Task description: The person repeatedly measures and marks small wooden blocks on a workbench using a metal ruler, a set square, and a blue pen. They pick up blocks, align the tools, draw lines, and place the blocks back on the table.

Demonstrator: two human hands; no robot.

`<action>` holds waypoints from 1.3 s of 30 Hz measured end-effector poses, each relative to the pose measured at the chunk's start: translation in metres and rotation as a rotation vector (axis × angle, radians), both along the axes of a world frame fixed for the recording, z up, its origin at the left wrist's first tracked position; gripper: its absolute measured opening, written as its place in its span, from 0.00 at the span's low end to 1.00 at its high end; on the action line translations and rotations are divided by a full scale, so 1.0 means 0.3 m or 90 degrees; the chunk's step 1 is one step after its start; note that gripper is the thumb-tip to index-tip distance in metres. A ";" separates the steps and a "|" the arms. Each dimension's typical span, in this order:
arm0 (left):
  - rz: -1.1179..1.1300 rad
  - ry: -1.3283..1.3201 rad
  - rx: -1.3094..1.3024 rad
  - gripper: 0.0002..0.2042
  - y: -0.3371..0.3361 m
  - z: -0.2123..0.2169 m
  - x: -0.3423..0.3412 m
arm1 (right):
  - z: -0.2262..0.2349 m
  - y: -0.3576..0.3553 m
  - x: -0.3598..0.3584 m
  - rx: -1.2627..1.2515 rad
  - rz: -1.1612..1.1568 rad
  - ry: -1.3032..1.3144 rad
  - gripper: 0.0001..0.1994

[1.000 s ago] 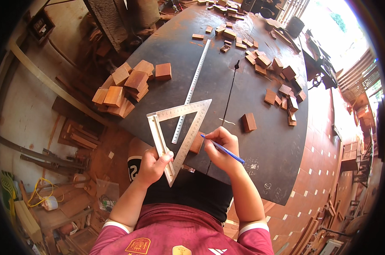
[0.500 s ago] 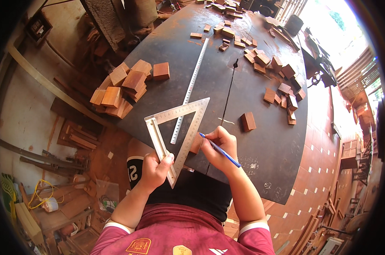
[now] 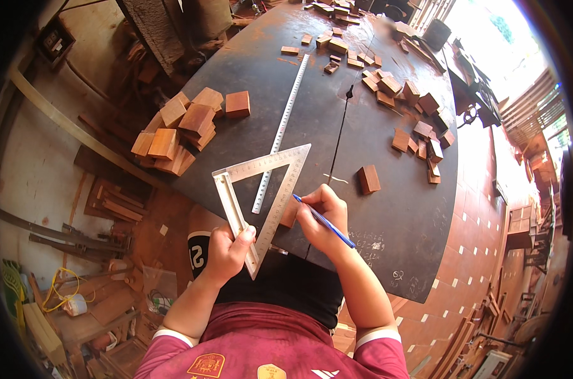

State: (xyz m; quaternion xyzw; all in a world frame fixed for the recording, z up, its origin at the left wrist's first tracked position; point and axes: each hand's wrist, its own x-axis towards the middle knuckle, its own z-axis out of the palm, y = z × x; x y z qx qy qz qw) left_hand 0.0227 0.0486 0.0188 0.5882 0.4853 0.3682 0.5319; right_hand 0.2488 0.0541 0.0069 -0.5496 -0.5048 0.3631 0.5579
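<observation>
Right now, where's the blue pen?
Head view: the slim blue pen is in the right hand near the table's near edge, its tip by the metal triangular square, whose corner the left hand grips.

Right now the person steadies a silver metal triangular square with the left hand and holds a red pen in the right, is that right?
Not quite: the pen in the right hand is blue, not red, as the head view shows. The left hand does steady the silver metal triangular square on the dark round table.
</observation>
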 end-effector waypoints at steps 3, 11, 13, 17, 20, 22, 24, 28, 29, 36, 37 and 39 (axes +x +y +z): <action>0.023 -0.013 0.004 0.13 -0.017 -0.015 0.013 | 0.006 0.004 0.002 -0.003 0.000 -0.012 0.05; 0.055 -0.036 0.011 0.12 -0.045 -0.015 0.041 | 0.025 0.004 0.013 -0.046 0.019 -0.005 0.04; 0.059 -0.049 0.038 0.13 -0.044 -0.036 0.034 | 0.021 0.005 0.014 -0.052 0.020 0.006 0.04; 0.039 -0.038 0.043 0.13 -0.035 -0.026 0.022 | 0.021 0.007 0.015 -0.055 0.021 0.017 0.04; 0.040 -0.047 0.064 0.13 -0.027 -0.034 0.022 | 0.015 0.007 0.016 -0.061 0.029 0.025 0.04; 0.033 -0.043 0.070 0.14 -0.024 -0.037 0.019 | 0.008 0.011 0.017 -0.031 0.021 0.007 0.04; 0.024 -0.035 0.056 0.13 -0.023 -0.035 0.016 | 0.008 0.013 0.017 -0.017 0.018 -0.003 0.04; 0.006 -0.016 0.013 0.11 -0.022 -0.031 0.005 | 0.009 0.014 0.019 -0.024 0.019 -0.009 0.04; 0.004 -0.014 0.009 0.11 -0.021 -0.034 0.003 | 0.007 0.014 0.019 -0.026 0.020 -0.011 0.04; 0.025 -0.043 0.058 0.12 -0.022 -0.038 0.015 | 0.016 0.012 0.015 -0.036 0.022 -0.022 0.04; 0.027 -0.042 0.057 0.12 -0.024 -0.039 0.017 | 0.014 0.013 0.016 -0.036 0.023 -0.027 0.04; 0.027 -0.041 0.055 0.11 -0.025 -0.040 0.018 | 0.014 0.013 0.016 -0.036 0.023 -0.033 0.04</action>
